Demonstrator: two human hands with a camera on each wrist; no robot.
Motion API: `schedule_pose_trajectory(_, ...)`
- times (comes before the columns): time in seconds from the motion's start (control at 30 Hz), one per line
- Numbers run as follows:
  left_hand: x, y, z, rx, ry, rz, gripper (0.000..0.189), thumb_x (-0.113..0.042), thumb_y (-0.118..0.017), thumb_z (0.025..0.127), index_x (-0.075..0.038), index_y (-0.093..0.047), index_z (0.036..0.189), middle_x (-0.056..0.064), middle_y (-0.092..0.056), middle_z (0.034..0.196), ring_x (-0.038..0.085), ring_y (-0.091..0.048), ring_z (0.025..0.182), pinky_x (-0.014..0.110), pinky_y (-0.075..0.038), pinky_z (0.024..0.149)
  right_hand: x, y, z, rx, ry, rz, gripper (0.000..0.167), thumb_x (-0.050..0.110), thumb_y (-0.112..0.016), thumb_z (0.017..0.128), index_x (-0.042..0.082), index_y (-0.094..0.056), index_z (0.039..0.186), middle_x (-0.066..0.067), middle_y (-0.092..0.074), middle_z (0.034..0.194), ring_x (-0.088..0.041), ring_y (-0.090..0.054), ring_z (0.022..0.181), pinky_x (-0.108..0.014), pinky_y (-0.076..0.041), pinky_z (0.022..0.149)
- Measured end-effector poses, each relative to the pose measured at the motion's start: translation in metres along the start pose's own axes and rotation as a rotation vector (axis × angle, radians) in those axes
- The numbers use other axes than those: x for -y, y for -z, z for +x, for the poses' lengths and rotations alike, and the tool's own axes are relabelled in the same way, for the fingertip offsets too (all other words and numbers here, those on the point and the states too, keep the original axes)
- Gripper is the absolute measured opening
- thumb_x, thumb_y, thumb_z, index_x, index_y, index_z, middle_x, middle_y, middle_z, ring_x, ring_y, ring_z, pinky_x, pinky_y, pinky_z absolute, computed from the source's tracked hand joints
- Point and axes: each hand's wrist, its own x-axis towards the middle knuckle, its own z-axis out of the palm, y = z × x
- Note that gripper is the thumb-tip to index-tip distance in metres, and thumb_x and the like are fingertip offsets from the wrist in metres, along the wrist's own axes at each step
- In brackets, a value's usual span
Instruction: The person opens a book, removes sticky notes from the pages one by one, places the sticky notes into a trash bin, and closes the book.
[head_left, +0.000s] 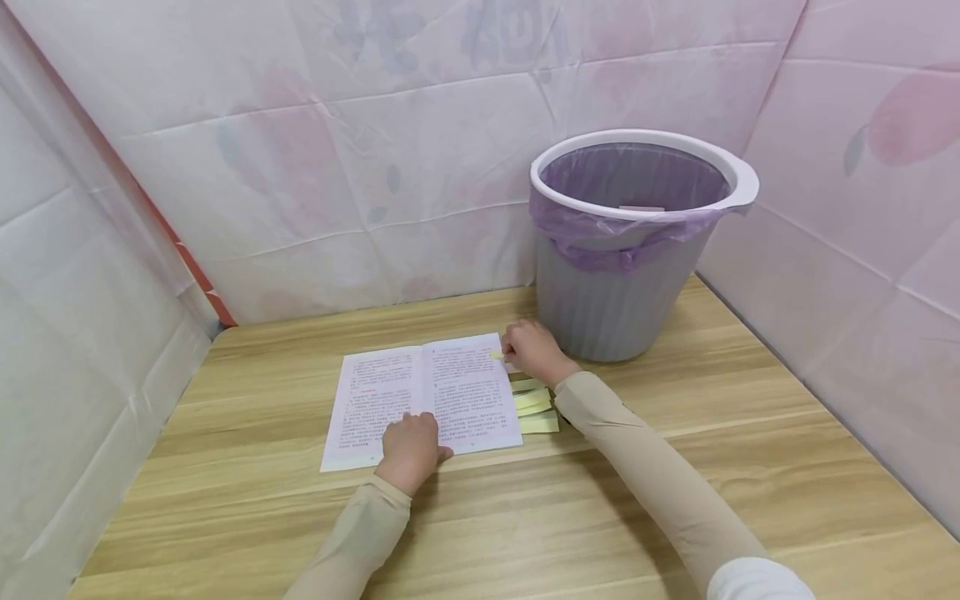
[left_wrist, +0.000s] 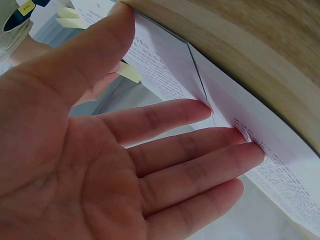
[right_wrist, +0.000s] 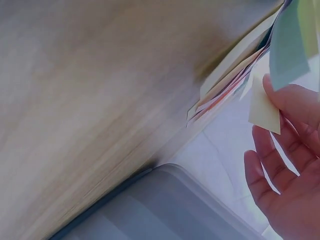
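An open book [head_left: 382,392] with printed pages lies on the wooden table. My left hand [head_left: 410,450] rests on the lower middle of it, near the spine; in the left wrist view its fingers [left_wrist: 190,145] are straight, with the tips on the pages. At the upper right page edge, my right hand [head_left: 536,352] pinches a small pale yellow sticky note [right_wrist: 265,112] by thumb and fingers. Below that hand, several other yellow and greenish sticky notes [head_left: 534,402] stick out from the book's right edge.
A grey trash bin [head_left: 615,292] with a white rim and purple liner bag [head_left: 630,250] stands just behind my right hand. Patterned cloth sheets [head_left: 322,167] hang at the back and on both sides. Bare wooden tabletop [head_left: 510,533] lies in front of the book.
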Motion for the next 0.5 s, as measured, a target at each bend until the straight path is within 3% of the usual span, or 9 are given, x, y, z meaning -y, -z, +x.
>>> schedule_pose_trajectory(0.33,-0.001,0.003,-0.001,0.01,0.006,-0.014,0.052,-0.042,-0.08,0.074,0.003,-0.064,0.093,0.015,-0.062,0.077,0.028,-0.06,0.07,0.041,-0.052,0.068,0.006,0.011,-0.003,0.036,-0.08,0.127,0.006,0.0,-0.069,0.085,0.004,-0.072,0.083,-0.005,-0.067,0.082,-0.02,-0.06,0.079,-0.034,-0.051,0.074)
schedule_pose_trajectory(0.4,-0.001,0.004,-0.001,0.011,0.004,-0.014,0.052,-0.042,-0.08,0.074,0.003,-0.064,0.093,0.015,-0.062,0.077,0.028,-0.06,0.071,0.041,-0.052,0.069,0.009,0.018,-0.006,0.009,-0.086,0.171,0.004,0.001,-0.069,0.086,0.003,-0.072,0.087,-0.006,-0.068,0.084,-0.019,-0.061,0.078,-0.033,-0.052,0.073)
schedule_pose_trajectory(0.5,-0.001,0.003,-0.002,0.007,-0.001,-0.011,0.051,-0.042,-0.08,0.074,0.003,-0.064,0.093,0.015,-0.062,0.077,0.028,-0.061,0.072,0.041,-0.052,0.069,0.016,0.037,-0.013,-0.101,-0.029,0.211,0.005,0.001,-0.068,0.087,0.002,-0.072,0.09,-0.007,-0.069,0.085,-0.019,-0.064,0.077,-0.033,-0.053,0.072)
